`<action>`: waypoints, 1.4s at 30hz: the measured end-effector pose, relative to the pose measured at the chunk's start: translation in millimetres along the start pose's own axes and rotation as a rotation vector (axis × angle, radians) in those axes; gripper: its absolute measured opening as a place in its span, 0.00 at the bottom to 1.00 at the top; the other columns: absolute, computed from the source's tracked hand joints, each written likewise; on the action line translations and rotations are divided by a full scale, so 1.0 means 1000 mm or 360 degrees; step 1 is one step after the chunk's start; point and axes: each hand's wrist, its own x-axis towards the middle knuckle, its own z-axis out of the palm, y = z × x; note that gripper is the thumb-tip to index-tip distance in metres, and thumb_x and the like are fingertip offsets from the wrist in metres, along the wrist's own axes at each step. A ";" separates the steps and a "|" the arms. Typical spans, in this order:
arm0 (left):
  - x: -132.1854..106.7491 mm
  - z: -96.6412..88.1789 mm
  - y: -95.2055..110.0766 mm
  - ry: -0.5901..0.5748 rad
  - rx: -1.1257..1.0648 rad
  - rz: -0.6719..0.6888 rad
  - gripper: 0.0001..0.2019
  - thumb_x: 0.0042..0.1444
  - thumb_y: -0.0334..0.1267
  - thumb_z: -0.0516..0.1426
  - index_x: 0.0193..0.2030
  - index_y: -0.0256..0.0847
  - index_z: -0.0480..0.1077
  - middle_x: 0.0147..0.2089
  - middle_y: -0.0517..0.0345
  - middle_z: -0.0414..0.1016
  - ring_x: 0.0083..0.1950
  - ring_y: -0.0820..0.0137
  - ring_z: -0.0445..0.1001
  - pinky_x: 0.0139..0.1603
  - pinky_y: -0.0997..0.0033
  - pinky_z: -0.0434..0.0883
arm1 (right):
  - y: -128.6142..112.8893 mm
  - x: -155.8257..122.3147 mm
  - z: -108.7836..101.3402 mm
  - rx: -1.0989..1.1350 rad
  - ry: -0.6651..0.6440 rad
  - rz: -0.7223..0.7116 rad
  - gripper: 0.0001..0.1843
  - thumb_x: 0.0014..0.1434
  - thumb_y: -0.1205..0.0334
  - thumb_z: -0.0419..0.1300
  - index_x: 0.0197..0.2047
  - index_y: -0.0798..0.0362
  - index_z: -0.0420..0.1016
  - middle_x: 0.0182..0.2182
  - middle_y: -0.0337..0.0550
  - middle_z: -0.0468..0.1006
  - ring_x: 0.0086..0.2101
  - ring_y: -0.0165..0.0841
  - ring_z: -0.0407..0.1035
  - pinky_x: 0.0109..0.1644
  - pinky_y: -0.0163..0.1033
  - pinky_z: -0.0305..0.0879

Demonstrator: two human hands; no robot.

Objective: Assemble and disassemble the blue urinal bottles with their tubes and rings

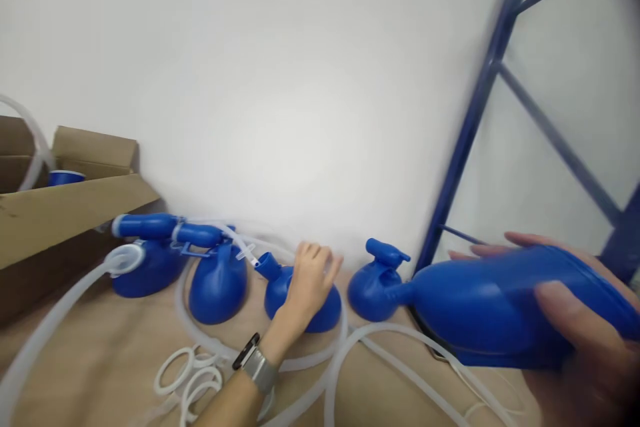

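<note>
My left hand (311, 283), with a watch on its wrist, is curled over the top of a rounded blue plastic bottle (323, 317) on the table. That bottle's open spout (269, 265) points up and left, beside the end of a clear tube (247, 248). At the right, my right hand (580, 320) grips a larger blue plastic bottle (465, 293) lying sideways in the air, thumb in front and fingers behind. Its narrow end points left, overlapping in view another blue bottle (373, 292) on the table. The right hand is blurred.
Two more blue bottles (217, 287) stand left of my left hand. A cardboard box (75, 200) with tubing and a blue part stands at the far left. White rings (175, 370) and long clear hoses (340, 363) lie across the table. A blue metal rack (480, 113) leans at the right.
</note>
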 end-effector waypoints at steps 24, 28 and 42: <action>0.015 -0.132 -0.069 -0.0810 -0.0460 -0.1016 0.25 0.68 0.55 0.59 0.64 0.41 0.69 0.62 0.46 0.74 0.57 0.56 0.76 0.58 0.47 0.75 | 0.095 -0.020 0.113 -0.0487 -0.1257 0.0273 0.29 0.56 0.37 0.71 0.54 0.45 0.78 0.43 0.42 0.82 0.36 0.41 0.76 0.44 0.47 0.75; 0.017 -0.126 -0.068 -0.0831 -0.0405 -0.0963 0.28 0.66 0.57 0.60 0.64 0.40 0.70 0.60 0.46 0.75 0.57 0.56 0.77 0.59 0.47 0.75 | 0.112 0.005 0.100 -0.0138 -0.0871 0.0527 0.37 0.50 0.35 0.73 0.55 0.48 0.74 0.49 0.46 0.78 0.38 0.39 0.78 0.40 0.44 0.79; 0.023 -0.133 -0.009 -0.0874 -0.0734 -0.0653 0.53 0.54 0.64 0.65 0.79 0.45 0.48 0.69 0.41 0.71 0.65 0.51 0.75 0.61 0.53 0.75 | 0.093 0.001 0.100 0.0282 -0.0756 0.0755 0.34 0.45 0.37 0.78 0.45 0.47 0.71 0.43 0.39 0.76 0.41 0.40 0.77 0.40 0.42 0.82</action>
